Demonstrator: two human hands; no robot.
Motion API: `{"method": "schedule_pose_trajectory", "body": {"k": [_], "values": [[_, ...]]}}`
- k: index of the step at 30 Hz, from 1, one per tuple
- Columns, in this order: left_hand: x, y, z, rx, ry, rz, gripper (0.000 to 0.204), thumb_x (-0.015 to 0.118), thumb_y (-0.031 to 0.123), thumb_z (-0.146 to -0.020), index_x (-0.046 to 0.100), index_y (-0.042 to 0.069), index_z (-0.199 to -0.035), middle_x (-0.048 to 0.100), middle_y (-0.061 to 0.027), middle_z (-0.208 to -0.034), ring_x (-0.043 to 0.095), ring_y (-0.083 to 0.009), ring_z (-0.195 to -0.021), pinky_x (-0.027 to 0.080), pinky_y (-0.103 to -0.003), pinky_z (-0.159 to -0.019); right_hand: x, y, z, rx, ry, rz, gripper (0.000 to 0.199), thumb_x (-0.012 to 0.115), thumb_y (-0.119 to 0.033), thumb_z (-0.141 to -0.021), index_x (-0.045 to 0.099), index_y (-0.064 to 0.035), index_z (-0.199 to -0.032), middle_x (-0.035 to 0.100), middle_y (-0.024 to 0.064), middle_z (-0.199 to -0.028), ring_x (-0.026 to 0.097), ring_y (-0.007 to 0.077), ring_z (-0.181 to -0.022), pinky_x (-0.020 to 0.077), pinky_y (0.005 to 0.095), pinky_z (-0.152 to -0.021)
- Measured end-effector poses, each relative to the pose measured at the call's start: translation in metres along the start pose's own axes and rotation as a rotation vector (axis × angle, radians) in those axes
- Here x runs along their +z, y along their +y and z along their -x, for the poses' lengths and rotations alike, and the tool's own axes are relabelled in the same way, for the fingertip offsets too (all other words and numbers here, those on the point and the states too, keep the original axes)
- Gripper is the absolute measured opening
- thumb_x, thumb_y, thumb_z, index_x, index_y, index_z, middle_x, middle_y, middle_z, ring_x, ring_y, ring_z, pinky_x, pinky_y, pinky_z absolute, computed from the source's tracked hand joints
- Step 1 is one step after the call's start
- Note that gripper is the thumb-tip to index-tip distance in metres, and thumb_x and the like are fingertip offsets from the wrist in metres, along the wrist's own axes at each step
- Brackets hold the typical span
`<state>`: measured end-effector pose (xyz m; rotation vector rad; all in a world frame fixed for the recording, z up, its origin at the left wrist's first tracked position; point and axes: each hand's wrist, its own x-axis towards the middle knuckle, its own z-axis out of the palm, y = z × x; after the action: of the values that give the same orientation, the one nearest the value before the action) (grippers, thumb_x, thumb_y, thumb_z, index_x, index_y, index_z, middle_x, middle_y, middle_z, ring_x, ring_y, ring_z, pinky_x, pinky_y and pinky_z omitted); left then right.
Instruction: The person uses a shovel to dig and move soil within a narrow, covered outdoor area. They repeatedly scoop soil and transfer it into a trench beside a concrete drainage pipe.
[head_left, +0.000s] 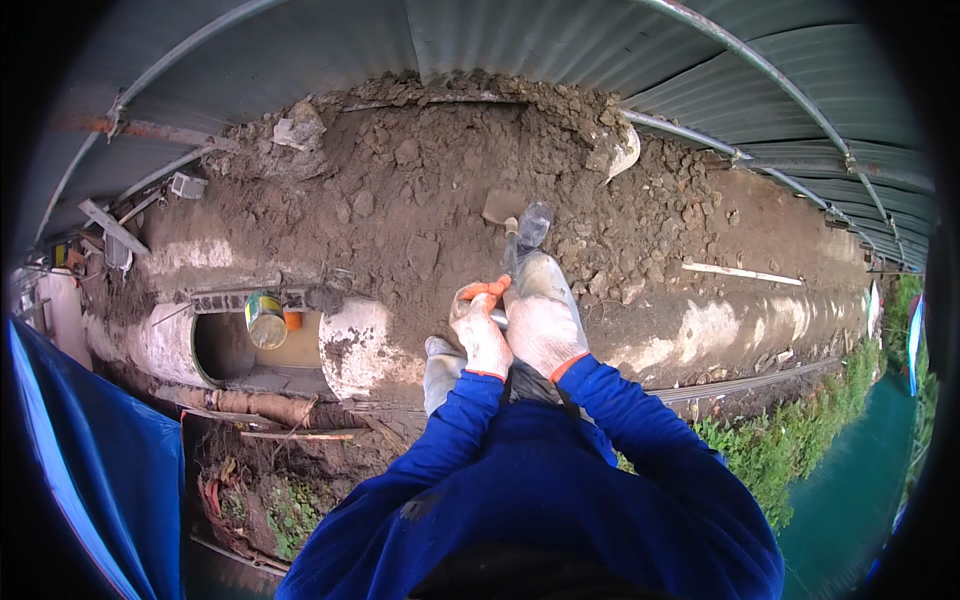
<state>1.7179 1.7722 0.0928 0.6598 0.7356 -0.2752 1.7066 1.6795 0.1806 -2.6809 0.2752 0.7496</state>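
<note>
Both my hands wear white work gloves with orange showing at the cuffs, and they sit close together in front of my body. My left hand [481,330] curls its orange-coated fingers round the handle of a shovel [511,250]. Right beside it, my right hand [543,332] is closed on the same handle, its back facing up and its fingertips hidden. The shovel points away from me, and its flat, soil-coloured blade [502,206] lies against the brown earth beside my grey boot [535,225]. A muddy trouser leg shows beyond my right hand.
A large soil-covered pipe [690,335] runs across, with a cut opening [222,345] at left. A bucket [266,322] is at that opening. Loose clods [610,250] lie ahead beneath corrugated sheeting [520,40] on metal poles. A white stick [742,272] lies right; blue tarpaulin [100,450] hangs left.
</note>
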Motion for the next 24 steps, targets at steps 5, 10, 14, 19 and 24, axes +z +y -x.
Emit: {"method": "schedule_pose_trajectory", "body": {"k": [5, 10, 14, 19, 24], "values": [[-0.009, -0.055, -0.109, 0.007, -0.157, -0.185, 0.01, 0.057, 0.002, -0.09, 0.06, 0.004, -0.099, 0.075, -0.0168, -0.094, 0.075, -0.033, -0.098, 0.055, -0.043, -0.098, 0.057, 0.047, -0.081, 0.078, 0.103, -0.015, 0.038, 0.051, -0.026, -0.096, 0.064, 0.0003, -0.121, 0.075, 0.0209, -0.088, 0.075, 0.0383, -0.082, 0.0587, 0.0526, -0.074], [-0.043, -0.073, -0.127, -0.14, 0.043, -0.361, 0.022, 0.056, 0.008, -0.094, 0.061, 0.002, -0.114, 0.076, -0.0193, -0.11, 0.074, -0.0319, -0.101, 0.057, -0.043, -0.094, 0.096, 0.055, -0.084, 0.199, -0.039, -0.138, 0.034, 0.051, -0.026, -0.097, 0.062, -0.0026, -0.119, 0.076, 0.0218, -0.095, 0.075, 0.0414, -0.091, 0.058, 0.0542, -0.078], [-0.045, -0.068, -0.129, -0.084, 0.053, -0.183, 0.026, 0.054, 0.007, -0.094, 0.057, 0.002, -0.119, 0.075, -0.0171, -0.103, 0.073, -0.0302, -0.096, 0.057, -0.044, -0.091, 0.09, 0.046, -0.077, 0.028, 0.167, -0.085, 0.035, 0.055, -0.026, -0.095, 0.061, -0.0025, -0.12, 0.075, 0.0234, -0.094, 0.074, 0.0415, -0.091, 0.0575, 0.0554, -0.078], [0.016, -0.089, -0.143, 0.019, 0.135, -0.306, 0.014, 0.062, 0.007, -0.094, 0.058, 0.007, -0.108, 0.07, -0.0128, -0.099, 0.071, -0.0278, -0.092, 0.058, -0.042, -0.086, 0.037, 0.07, -0.098, 0.051, -0.007, -0.138, 0.041, 0.057, -0.03, -0.094, 0.058, -0.0054, -0.127, 0.075, 0.0244, -0.1, 0.072, 0.0433, -0.101, 0.0565, 0.0539, -0.085], [0.134, -0.121, -0.165, 0.233, -0.052, -0.041, 0.023, 0.071, -0.006, -0.083, 0.062, 0.004, -0.101, 0.071, -0.0108, -0.098, 0.071, -0.0255, -0.089, 0.058, -0.038, -0.085, -0.039, 0.122, -0.155, 0.089, 0.004, -0.191, 0.039, 0.056, -0.037, -0.096, 0.065, -0.0089, -0.122, 0.074, 0.0199, -0.111, 0.07, 0.0412, -0.106, 0.0561, 0.0525, -0.088]]}}
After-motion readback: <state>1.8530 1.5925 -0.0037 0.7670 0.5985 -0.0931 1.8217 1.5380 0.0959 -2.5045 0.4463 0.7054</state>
